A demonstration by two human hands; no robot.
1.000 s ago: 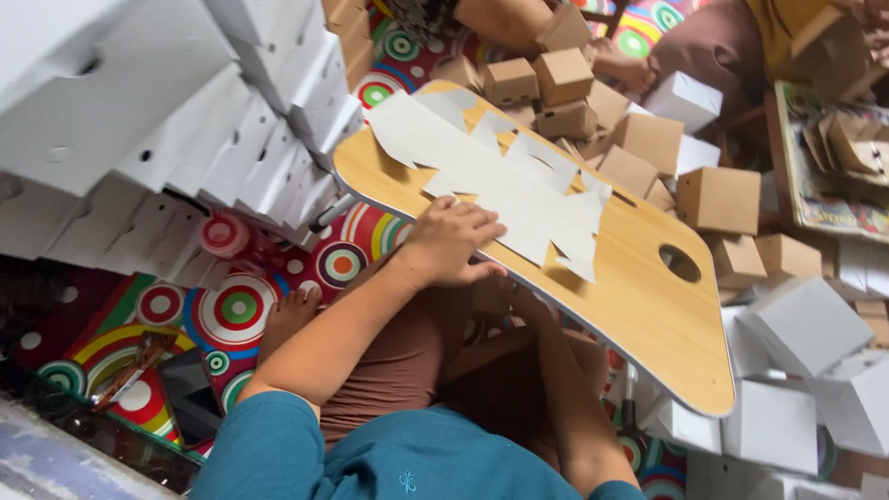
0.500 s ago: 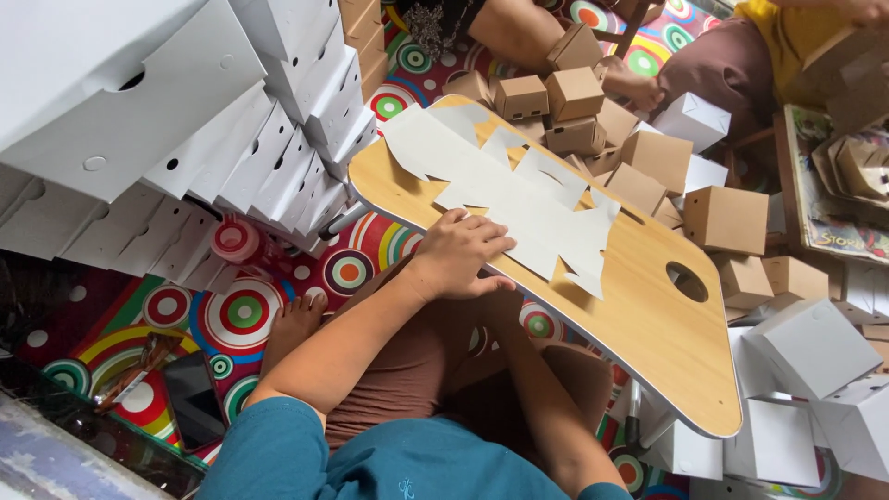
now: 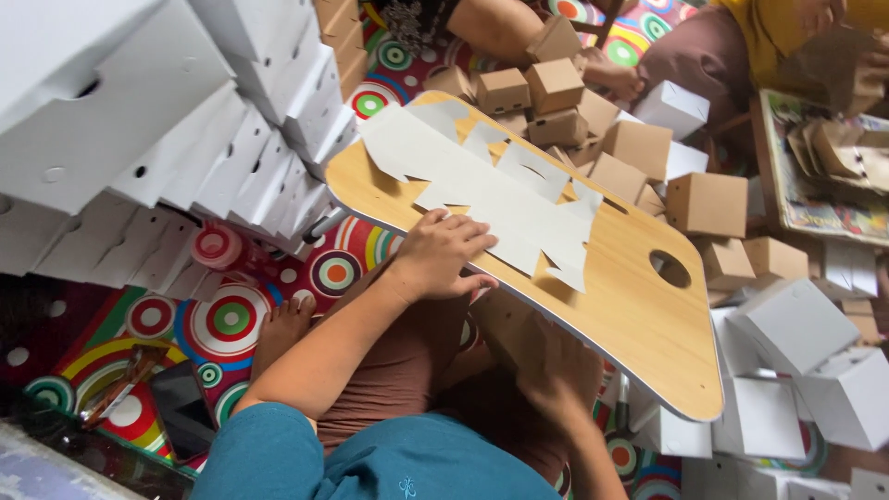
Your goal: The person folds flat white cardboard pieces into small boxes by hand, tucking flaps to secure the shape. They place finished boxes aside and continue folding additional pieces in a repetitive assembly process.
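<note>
- Flat die-cut cardboard blank (image 3: 491,190): pale grey-white.
- Rounded wooden lap board (image 3: 639,306): honey tan, fine grain, white edge.
- Patterned floor mat (image 3: 222,319): red, with green, yellow, white concentric rings.
- Folded cardboard cubes (image 3: 708,204): kraft brown.
- Stacked flat cartons (image 3: 167,139): white.

A home floor turned box-making workshop: stacked white boxes (image 3: 167,139), brown cartons (image 3: 556,88), a colourful circle-patterned mat (image 3: 222,319).

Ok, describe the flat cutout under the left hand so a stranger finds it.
Start at the tilted wooden lap board with the oval hole. On it lies a flat pale card cutout, jagged with tabs, the left hand pressing its near edge. Unlike the surrounding boxes, it is unfolded.
</note>
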